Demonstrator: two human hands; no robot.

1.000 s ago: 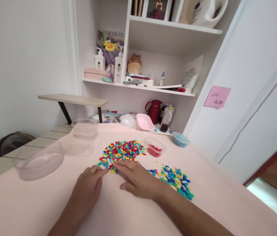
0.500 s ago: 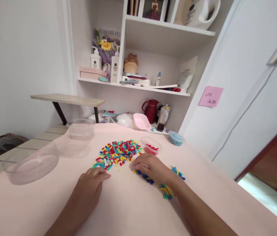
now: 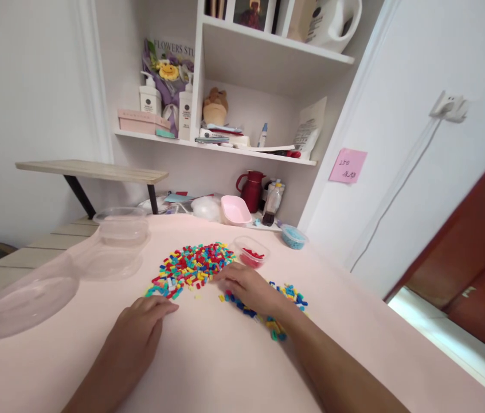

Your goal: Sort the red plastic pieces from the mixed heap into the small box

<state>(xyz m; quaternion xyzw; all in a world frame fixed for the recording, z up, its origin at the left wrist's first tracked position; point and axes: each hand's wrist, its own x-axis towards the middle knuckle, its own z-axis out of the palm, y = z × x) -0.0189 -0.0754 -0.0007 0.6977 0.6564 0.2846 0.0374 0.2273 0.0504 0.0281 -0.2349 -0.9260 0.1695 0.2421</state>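
The counter point(image 3: 208, 355) is showing a smooth, matt surface. The small pieces point(image 3: 202, 261) are looking like plastic; the tub point(image 3: 249, 243) is gleaming in clear plastic. The raised board point(image 3: 92, 170) is showing wood grain, the note point(image 3: 348, 166) matt paper.

Looks bright and diffusely lit, with faint shadow beside the right forearm point(image 3: 328, 361), glare on the floor point(image 3: 431, 321), stretched edges and slight blur.

On the table point(image 3: 199, 361), at three o'clock from the big pile of pieces point(image 3: 195, 261), sits a red-filled tub point(image 3: 263, 245); right hand point(image 3: 243, 282) at four, left hand point(image 3: 141, 321) at seven.
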